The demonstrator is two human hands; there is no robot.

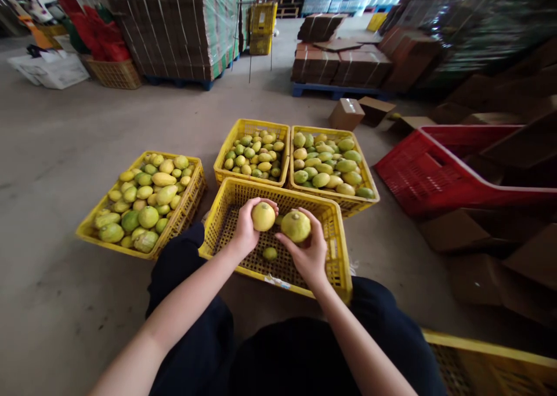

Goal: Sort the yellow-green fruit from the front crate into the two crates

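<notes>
My left hand (247, 229) is closed around a yellow lemon (263, 217). In my right hand (314, 251) is a greener lemon (296, 226), its stem end turned up. Both are held side by side, a small gap apart, over the yellow plastic crate (336, 239) between my knees. A small green lemon (270, 253) lies on that crate's floor, and another is partly hidden behind my hands.
Yellow crates full of lemons stand at the left (143, 207), behind (255, 152) and at the back right (326, 161). To the right is a red crate (418, 173) with cardboard. Another yellow crate (491, 349) sits at lower right. Boxes (339, 65) lie on a pallet beyond.
</notes>
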